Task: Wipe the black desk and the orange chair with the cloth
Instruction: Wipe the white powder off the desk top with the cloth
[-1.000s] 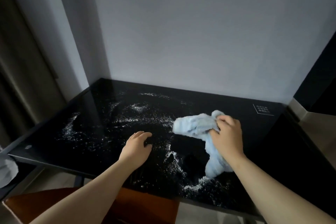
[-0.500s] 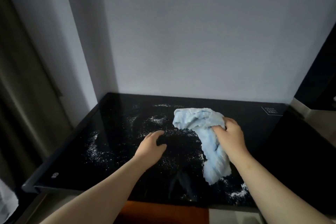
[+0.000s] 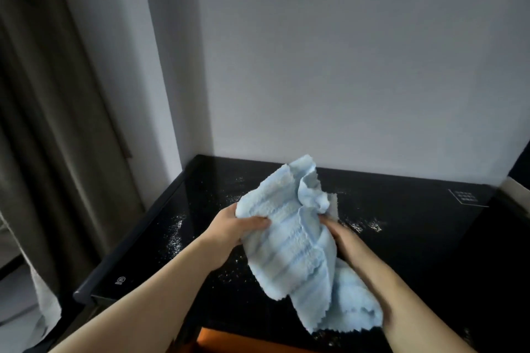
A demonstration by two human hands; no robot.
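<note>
A light blue cloth (image 3: 298,238) hangs lifted above the black desk (image 3: 415,238), held between both hands. My left hand (image 3: 232,226) grips its left edge with the thumb over the fabric. My right hand (image 3: 335,231) holds the right side and is mostly hidden behind the cloth. White powder specks lie scattered over the desk top, thicker near the left edge and behind the cloth. A strip of the orange chair (image 3: 243,342) shows under the desk's front edge.
A grey wall rises directly behind the desk. A brown curtain (image 3: 51,123) hangs at the left. A small white printed label (image 3: 466,196) sits at the desk's far right corner. A dark panel borders the right side.
My left hand left the desk surface and took hold of the cloth. The right hand lifted the cloth off the desk, and it now hangs between both hands. The view shifted left.
</note>
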